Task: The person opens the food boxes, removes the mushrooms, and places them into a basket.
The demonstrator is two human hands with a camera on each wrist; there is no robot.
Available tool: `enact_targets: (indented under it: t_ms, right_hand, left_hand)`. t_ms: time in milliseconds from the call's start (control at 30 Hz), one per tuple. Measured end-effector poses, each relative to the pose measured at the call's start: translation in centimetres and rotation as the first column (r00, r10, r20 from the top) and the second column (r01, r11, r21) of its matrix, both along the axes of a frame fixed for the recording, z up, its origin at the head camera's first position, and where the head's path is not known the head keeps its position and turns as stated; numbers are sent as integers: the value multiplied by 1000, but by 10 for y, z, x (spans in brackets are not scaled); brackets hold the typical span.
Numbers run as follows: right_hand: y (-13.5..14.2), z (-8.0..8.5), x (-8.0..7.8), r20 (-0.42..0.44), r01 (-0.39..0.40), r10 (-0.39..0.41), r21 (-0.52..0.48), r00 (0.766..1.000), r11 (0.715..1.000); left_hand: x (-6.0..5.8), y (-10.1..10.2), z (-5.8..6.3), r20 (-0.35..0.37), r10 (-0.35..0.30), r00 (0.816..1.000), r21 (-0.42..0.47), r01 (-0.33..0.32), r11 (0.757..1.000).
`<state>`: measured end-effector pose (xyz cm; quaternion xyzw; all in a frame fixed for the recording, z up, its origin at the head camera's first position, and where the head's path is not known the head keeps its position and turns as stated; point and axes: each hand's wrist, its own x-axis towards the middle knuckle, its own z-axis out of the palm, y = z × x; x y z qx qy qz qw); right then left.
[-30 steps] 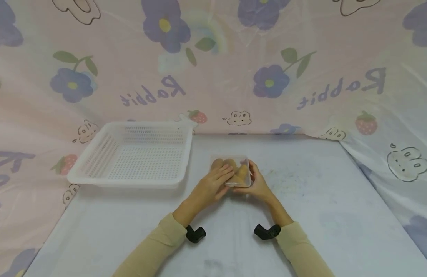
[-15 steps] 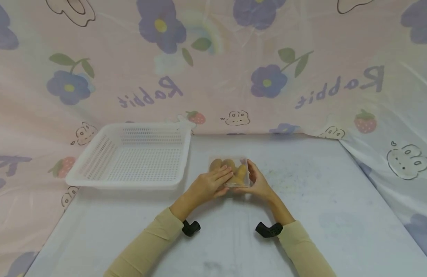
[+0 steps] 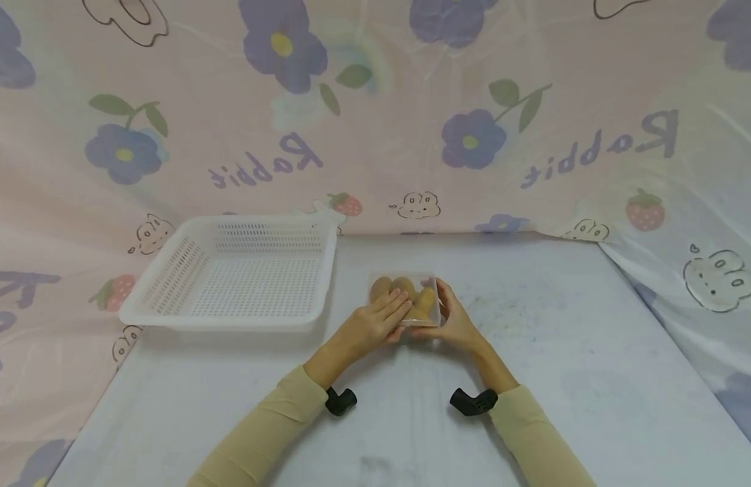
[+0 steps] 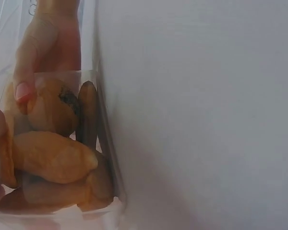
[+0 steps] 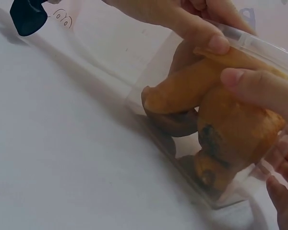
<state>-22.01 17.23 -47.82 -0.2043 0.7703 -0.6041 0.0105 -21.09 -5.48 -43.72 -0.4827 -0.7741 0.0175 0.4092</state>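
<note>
Both hands hold a clear plastic box [image 3: 420, 320] over the middle of the table. Inside lie several orange-brown pieces, among them an oblong one [image 4: 57, 157] and a rounder one with a dark patch [image 5: 237, 127]; what kind they are I cannot tell. In the head view the left hand [image 3: 368, 329] lays its fingers across the top of the box, its thumb at the near side. The right hand [image 3: 455, 326] grips the right end, fingers wrapped round the far side. Its thumb presses the near wall in the right wrist view.
At the back left stands a white perforated plastic basket [image 3: 229, 319] with nothing visible in it. A white sheet covers the table [image 3: 570, 379]. Behind hangs a pink curtain [image 3: 381, 155] with flowers and rabbits. Black wrist mounts [image 3: 474, 402] stick out inward at both wrists.
Hardly anything differs: both hands stay on the box in nearly the same place. The left forearm has shifted very slightly, and the head view has moved a little.
</note>
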Motion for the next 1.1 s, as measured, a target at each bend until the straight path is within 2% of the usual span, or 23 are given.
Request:
enact_targets:
  t_ms: [767, 1100]
  right_hand:
    - [0, 1, -1, 27, 18, -18, 31, 999, 999]
    - [-1, 0, 0, 30, 16, -18, 48, 999, 999]
  left_hand:
    - [-5, 2, 5, -140, -43, 989, -100, 29, 995]
    - [-6, 1, 10, -192, -48, 980, -218, 5, 976]
